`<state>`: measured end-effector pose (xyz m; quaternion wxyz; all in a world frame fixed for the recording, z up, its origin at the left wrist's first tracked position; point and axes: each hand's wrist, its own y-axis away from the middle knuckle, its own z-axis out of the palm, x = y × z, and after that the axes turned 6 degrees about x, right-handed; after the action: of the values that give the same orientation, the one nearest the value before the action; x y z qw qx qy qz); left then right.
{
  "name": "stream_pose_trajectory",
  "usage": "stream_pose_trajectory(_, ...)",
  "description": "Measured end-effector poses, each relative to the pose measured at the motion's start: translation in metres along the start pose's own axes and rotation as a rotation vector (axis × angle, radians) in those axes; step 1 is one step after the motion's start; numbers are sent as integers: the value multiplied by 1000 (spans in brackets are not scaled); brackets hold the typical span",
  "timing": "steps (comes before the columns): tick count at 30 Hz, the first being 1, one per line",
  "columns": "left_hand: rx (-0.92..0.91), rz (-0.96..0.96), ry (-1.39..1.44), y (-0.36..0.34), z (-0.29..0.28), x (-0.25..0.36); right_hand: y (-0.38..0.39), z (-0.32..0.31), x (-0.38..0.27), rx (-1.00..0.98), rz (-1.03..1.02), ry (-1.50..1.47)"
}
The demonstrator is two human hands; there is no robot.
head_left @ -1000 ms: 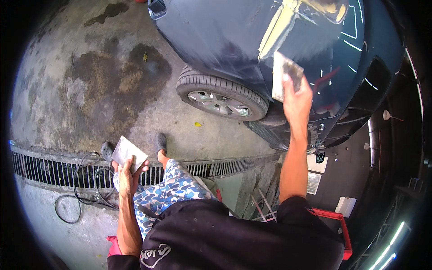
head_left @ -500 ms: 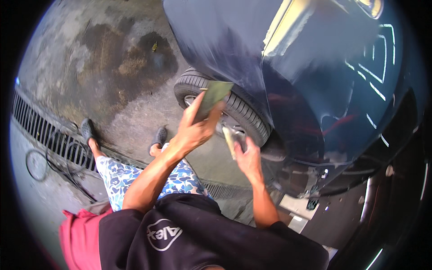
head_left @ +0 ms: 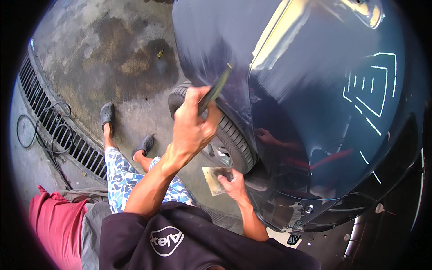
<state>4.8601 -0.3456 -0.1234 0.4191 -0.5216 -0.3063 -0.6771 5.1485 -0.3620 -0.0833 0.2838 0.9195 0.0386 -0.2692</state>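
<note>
My left hand (head_left: 193,123) is closed round a thin dark green plate (head_left: 219,84), held up in front of the car's grey-blue panel (head_left: 211,36). The plate shows nearly edge-on, with a small yellowish dab at its upper tip. Lower and to the right, my right hand (head_left: 235,185) pinches a flat, pale yellowish putty spreader (head_left: 211,181) with dark smears on its face. The spreader is apart from the car, beside the front wheel. Higher on the car runs a cream-yellow band of filler (head_left: 274,33), with hazy, dull paint around it.
A black tyre (head_left: 236,145) juts from the wheel arch close to both hands. The glossy dark bumper (head_left: 306,171) curves away at right, below a headlight (head_left: 369,12). At left lie a floor drain grate (head_left: 74,139) and a black hose (head_left: 53,150). Red cloth (head_left: 58,222) is at lower left.
The green plate has turned from showing its face to nearly edge-on. My right hand has moved down and left, and its spreader now shows its broad face. My view has shifted.
</note>
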Motion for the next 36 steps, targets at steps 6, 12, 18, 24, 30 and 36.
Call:
stream_pose_trajectory(6, -166, 177, -70, -9, -38, 35, -40, -29, -153, -38, 18, -543)
stream_pose_trajectory(12, -383, 302, -68, -41, -36, 62, -75, -24, -266, 66, -223, -350)
stream_pose_trajectory(18, -389, 334, 51, -90, -8, 75, -81, -42, -323, 3, -299, -411)
stream_pose_trajectory(24, -360, 274, 85, -146, 36, 116, -98, -73, -397, 272, -386, -79)
stream_pose_trajectory(30, -310, 292, 19, -184, 68, 135, -124, -96, -442, 268, -443, -62)
stream_pose_trajectory(36, -273, 290, 29, -192, 83, 137, -140, -108, -444, 204, -477, -96)
